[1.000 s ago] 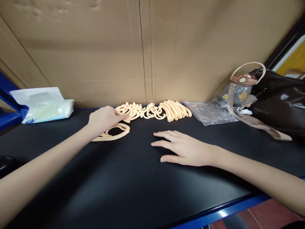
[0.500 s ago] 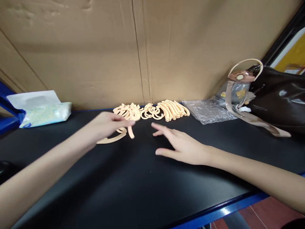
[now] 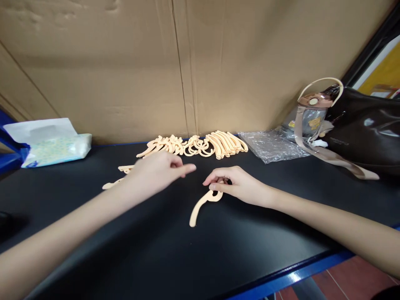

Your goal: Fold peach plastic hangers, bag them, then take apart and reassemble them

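My right hand (image 3: 240, 185) pinches a peach curved hanger arm (image 3: 198, 208) by its hooked end; the long end hangs out toward the lower left. Some of that hooked end is hidden by the fingers. To the left, my left hand (image 3: 162, 168) hovers over the table, its thumb stretched out and fingers loosely bent, with nothing visible in it. Two peach pieces, one a curved hanger arm (image 3: 111, 184), lie partly hidden behind my left wrist. Farther back are a pile of hanger arms (image 3: 162, 145), a group of peach hooks (image 3: 198, 146) and a neat row of hanger arms (image 3: 226, 145).
The black tabletop (image 3: 150, 250) ends at a blue edge. A packet of tissues (image 3: 59, 148) lies at the left. On the right are a clear plastic bag (image 3: 270, 146), a strapped water bottle (image 3: 314, 114) and a dark handbag (image 3: 368, 129). Cardboard (image 3: 125, 75) stands behind.
The hanger arm that was in my left hand is now in my right hand, which has closed on it. My left hand has moved right and loosened.
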A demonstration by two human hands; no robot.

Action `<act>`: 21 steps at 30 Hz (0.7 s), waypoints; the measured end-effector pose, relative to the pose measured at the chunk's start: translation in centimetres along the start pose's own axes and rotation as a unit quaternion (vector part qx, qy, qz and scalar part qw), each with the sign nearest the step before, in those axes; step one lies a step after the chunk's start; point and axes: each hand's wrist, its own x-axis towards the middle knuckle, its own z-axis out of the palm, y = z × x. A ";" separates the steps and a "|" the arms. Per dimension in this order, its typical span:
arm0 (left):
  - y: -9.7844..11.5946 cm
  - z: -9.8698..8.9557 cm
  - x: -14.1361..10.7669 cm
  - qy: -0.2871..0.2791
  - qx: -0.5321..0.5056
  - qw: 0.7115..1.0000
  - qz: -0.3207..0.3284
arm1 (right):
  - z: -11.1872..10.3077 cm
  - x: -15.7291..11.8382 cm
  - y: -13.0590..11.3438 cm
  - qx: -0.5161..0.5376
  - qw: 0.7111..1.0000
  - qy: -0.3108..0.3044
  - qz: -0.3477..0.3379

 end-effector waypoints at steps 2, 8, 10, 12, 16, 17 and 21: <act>-0.8 -0.8 1.7 0.069 0.077 0.995 -0.012 | 0.1 0.0 0.0 0.001 1.000 0.000 0.000; -2.6 -0.8 5.3 0.102 0.098 0.988 -0.056 | 0.3 -0.3 -0.5 -0.026 0.999 -0.009 -0.022; -2.9 -0.6 5.8 0.083 0.089 0.991 -0.054 | 0.2 -0.4 -0.6 -0.059 0.997 -0.007 -0.044; -2.9 -0.5 6.0 0.074 0.083 0.992 -0.054 | 0.1 -0.5 -0.6 -0.085 0.995 -0.007 -0.059; -2.9 -0.6 6.0 0.084 0.075 0.991 -0.076 | 0.1 -0.4 -0.6 -0.103 0.992 -0.013 -0.069; -3.0 -0.8 5.9 0.091 0.072 0.990 -0.084 | 0.1 -0.4 -0.6 -0.108 0.992 -0.014 -0.071; -3.9 -2.1 5.6 0.122 0.051 0.985 -0.108 | 0.0 -0.5 -0.8 -0.126 0.989 -0.015 -0.082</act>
